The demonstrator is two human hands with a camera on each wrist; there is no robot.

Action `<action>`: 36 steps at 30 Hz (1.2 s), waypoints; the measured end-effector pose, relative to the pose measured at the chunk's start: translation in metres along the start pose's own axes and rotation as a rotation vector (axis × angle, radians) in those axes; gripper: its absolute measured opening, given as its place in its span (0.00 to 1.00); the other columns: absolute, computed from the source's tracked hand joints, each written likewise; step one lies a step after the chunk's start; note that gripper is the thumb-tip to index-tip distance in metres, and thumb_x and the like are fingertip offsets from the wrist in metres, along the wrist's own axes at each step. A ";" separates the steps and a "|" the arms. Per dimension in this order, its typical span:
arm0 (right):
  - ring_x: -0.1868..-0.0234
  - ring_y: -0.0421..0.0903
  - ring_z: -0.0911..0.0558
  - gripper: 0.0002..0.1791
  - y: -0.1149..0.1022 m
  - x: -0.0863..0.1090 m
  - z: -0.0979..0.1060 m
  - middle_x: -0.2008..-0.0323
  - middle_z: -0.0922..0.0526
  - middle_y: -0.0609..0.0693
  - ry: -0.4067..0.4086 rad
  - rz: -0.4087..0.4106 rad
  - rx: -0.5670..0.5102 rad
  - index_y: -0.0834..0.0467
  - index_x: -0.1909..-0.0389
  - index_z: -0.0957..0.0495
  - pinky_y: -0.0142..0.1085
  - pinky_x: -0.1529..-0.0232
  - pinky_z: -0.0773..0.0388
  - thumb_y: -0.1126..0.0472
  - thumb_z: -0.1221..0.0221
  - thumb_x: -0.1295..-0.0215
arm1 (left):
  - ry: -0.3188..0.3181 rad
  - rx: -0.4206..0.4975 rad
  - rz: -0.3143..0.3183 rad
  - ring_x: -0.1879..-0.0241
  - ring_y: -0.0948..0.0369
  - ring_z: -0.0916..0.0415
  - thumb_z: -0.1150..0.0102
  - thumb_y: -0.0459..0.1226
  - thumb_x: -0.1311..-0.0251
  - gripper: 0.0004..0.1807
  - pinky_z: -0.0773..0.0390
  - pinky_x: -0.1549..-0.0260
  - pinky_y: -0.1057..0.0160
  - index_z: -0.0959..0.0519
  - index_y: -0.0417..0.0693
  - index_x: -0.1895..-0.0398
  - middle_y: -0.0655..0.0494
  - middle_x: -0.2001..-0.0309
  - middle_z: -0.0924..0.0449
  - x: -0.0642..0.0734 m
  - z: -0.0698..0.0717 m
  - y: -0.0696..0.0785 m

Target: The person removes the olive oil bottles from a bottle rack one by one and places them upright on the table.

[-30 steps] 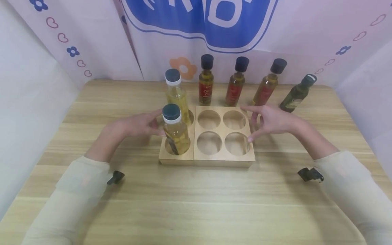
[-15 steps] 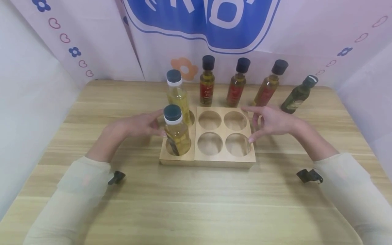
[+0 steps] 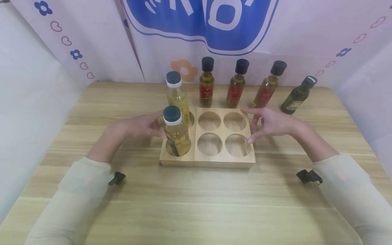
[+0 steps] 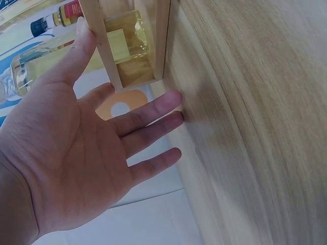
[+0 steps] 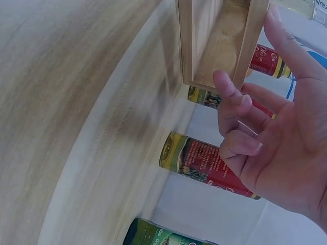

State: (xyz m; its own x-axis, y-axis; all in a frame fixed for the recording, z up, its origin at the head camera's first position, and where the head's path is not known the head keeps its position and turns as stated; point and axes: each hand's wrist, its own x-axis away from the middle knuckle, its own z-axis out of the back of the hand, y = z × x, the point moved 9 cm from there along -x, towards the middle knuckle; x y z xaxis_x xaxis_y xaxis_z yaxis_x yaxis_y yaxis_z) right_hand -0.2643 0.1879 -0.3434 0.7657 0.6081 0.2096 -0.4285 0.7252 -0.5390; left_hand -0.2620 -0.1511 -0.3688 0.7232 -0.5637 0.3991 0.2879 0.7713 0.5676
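Note:
A wooden bottle rack with round holes sits mid-table, a seam running between its left column and the rest. Two clear bottles of pale yellow oil with dark green caps, a front one and a rear one, stand in that left column. My left hand touches the rack's left side with thumb and index finger, partly hidden behind the front bottle; its other fingers are spread in the left wrist view. At the right side, my right hand rests an outstretched thumb and index finger on the rack's edge, its other fingers loosely bent.
Behind the rack stand three dark-capped bottles with red labels: a left one, a middle one and a right one. A dark green bottle is farther right. A printed white curtain hangs at the table's back edge.
The whole scene shifts very slightly with the head camera. Both hands, the rack and the bottles keep their places.

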 end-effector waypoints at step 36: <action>0.74 0.43 0.20 0.62 0.001 -0.001 -0.003 0.68 0.16 0.47 -0.012 -0.071 -0.020 0.60 0.19 0.43 0.38 0.66 0.23 0.48 0.19 0.51 | 0.683 0.098 -0.195 0.63 0.53 0.18 0.40 0.37 0.26 0.19 0.20 0.61 0.66 0.21 0.36 0.38 0.41 0.61 0.14 0.029 0.071 0.029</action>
State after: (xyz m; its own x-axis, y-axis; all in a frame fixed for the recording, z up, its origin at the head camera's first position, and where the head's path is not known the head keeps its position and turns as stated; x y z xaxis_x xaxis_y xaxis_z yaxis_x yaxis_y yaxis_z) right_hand -0.2641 0.1873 -0.3467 0.7876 0.5598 0.2577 -0.3637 0.7598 -0.5389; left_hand -0.2777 -0.1663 -0.2897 0.9048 -0.3530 -0.2380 0.4176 0.6272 0.6574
